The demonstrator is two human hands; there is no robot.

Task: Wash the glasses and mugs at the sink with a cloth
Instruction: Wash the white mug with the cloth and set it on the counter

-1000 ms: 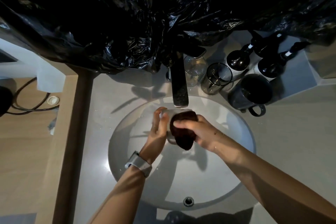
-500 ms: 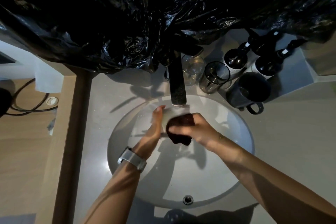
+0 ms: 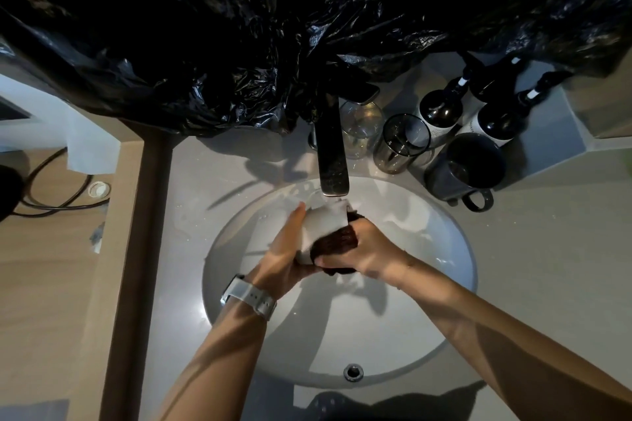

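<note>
**A:** Mug (image 3: pixel 325 225), white, one item: you hold it over the sink (image 3: pixel 427 284), just under the tap (image 3: pixel 331 161), so rinse water would fall into the basin. Whether water is running, I cannot tell.

**B:** Hands?

**A:** Left hand (image 3: pixel 284 260): fingers wrapped round the mug's side, steadying it. Right hand (image 3: pixel 369 249): curled round the dark cloth (image 3: pixel 337 241) and pressing it against the mug, probably scrubbing the wall.

**B:** Remaining stock?

**A:** On the tabletop (image 3: pixel 547 249) behind the basin: clear glass (image 3: pixel 360 128), smoked glass (image 3: pixel 402 143), dark mug (image 3: pixel 466 167) with its handle towards you. All three look unwashed, so you are likely early in the job.

**B:** Obstructions?

**A:** Two dark pump bottles (image 3: pixel 441 113) stand close behind the glasses; black plastic sheeting (image 3: pixel 273 44) hangs low over the tap. Reach in carefully, since the glasses stand close together.
</note>
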